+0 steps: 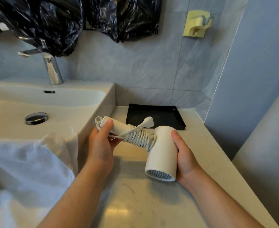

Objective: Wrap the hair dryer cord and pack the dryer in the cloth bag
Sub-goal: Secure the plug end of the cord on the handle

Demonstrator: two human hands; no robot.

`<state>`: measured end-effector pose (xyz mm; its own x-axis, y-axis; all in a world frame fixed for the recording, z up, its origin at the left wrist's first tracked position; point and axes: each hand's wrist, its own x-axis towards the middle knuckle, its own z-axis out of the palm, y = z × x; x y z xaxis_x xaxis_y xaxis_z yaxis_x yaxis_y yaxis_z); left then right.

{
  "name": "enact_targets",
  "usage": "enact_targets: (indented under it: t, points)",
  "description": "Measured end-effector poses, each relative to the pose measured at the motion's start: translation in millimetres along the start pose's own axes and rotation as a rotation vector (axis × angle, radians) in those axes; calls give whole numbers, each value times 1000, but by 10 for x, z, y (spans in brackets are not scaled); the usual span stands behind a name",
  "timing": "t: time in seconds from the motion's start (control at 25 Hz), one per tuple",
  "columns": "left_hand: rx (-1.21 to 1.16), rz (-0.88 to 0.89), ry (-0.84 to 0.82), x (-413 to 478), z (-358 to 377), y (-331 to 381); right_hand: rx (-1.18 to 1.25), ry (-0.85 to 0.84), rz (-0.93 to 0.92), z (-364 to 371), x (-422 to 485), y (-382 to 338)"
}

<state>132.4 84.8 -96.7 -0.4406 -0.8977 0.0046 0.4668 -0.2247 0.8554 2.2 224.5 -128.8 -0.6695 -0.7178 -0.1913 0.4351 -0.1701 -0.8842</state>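
Note:
A white hair dryer (163, 150) is held above the counter between both hands, its mesh intake facing me. My right hand (184, 155) grips the round barrel. My left hand (100, 142) holds the end of the handle, thumb on top. The white cord (140, 139) is coiled many times around the handle, and its plug (149, 122) sticks out above the coils. A white cloth (26, 170), possibly the bag, lies draped over the sink's front edge at the left.
A white sink (49, 102) with a chrome tap (52, 69) fills the left. A black tray (176, 119) sits at the back of the beige counter (148, 203). Black plastic bags (41, 22) hang above, and a yellow wall holder (197, 23) is at upper right.

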Motion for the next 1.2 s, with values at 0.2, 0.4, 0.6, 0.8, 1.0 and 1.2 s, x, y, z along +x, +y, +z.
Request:
enact_targets:
  t: [0.2, 0.4, 0.6, 0.8, 1.0, 1.2]
  points:
    - [20, 21, 53, 10, 3, -32, -34, 30, 51, -70, 49, 26]
    - [73, -5, 103, 57, 5, -31, -45, 97, 111, -33, 48, -1]
    - [177, -151, 97, 52, 156, 224, -10, 200, 224, 146, -36, -255]
    - [279, -254, 72, -28, 461, 846, 5, 261, 319, 388, -298, -884]
    - [308, -279, 69, -118, 741, 1587, -33, 206, 339, 690, -488, -1542]
    - [289, -229, 75, -126, 714, 2248, -85, 100, 322, 1092, -500, -1946]
